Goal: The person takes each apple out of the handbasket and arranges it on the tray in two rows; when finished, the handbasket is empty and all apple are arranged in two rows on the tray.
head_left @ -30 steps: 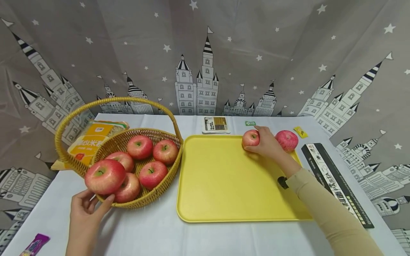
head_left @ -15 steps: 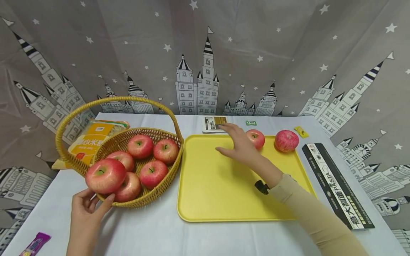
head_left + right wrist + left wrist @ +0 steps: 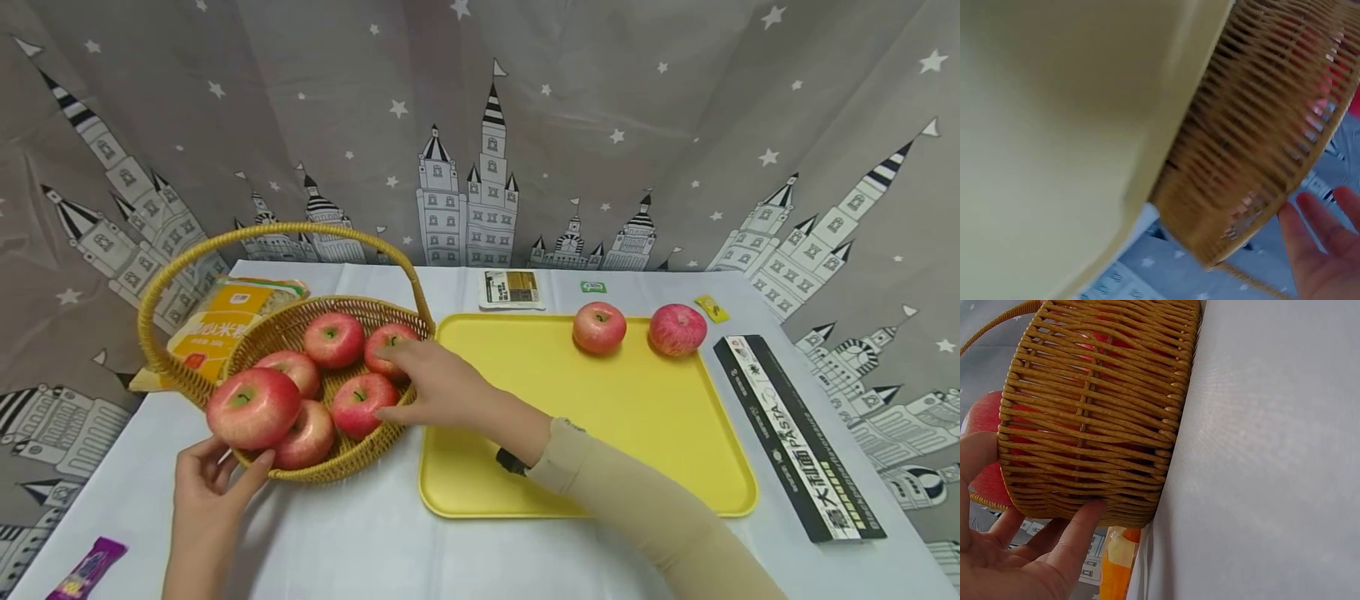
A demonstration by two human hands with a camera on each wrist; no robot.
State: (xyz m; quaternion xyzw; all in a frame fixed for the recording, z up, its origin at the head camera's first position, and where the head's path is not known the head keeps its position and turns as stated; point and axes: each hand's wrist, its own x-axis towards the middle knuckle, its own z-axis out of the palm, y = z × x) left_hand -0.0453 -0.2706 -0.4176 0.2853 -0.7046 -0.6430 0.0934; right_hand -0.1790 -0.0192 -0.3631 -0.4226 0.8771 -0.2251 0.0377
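In the head view, a wicker basket [image 3: 352, 462] with a tall handle holds several red apples. At its near left end my left hand [image 3: 213, 492] grips the basket, thumb by the rim; the left wrist view shows the fingers [image 3: 1082, 531] against the woven wall. Over the basket's right rim my right hand [image 3: 442, 383] is spread, fingers over one apple [image 3: 386, 342] and thumb by another apple [image 3: 363, 404]. The right wrist view shows that hand's fingers [image 3: 1300, 237] apart at the rim. Two apples, one [image 3: 600, 327] and a redder one [image 3: 677, 329], rest on the yellow tray [image 3: 600, 450].
Behind the basket lies an orange food bag [image 3: 217, 321]. A flat packet [image 3: 512, 290], a green wrapper [image 3: 593, 287] and a yellow wrapper [image 3: 712, 308] lie at the back. A long pasta box [image 3: 798, 437] is right of the tray; a purple wrapper [image 3: 88, 571] lies front left.
My right hand has let go of an apple at the tray's back edge and swept left to the basket. The left hand stays at the basket.
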